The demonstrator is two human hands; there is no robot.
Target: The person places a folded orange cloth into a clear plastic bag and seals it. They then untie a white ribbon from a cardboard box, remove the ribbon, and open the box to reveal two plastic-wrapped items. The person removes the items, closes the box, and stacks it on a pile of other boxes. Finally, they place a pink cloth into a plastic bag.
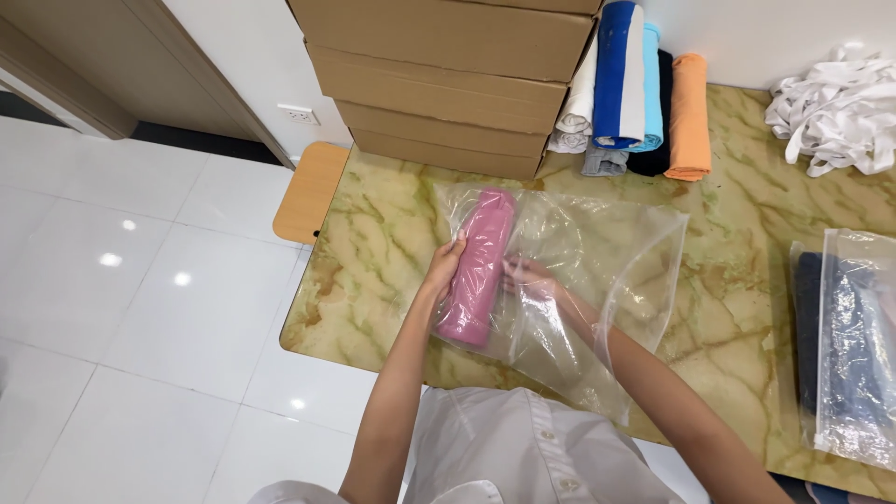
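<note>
Marble table (392, 233): pink roll (476, 266) between both hands' grip, inside clear bag (597, 271).

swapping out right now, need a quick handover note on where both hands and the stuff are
Left hand: outside the clear plastic bag, gripping the left side of the pink rolled cloth.
Right hand: reached inside the bag, next to the roll.
Done: the pink roll sits at the bag's left end on the marble table; a filled bag of dark cloth lies at the right.
Left: rolled cloths remain unbagged beside the cardboard boxes; the white strips lie at the far right.
</note>
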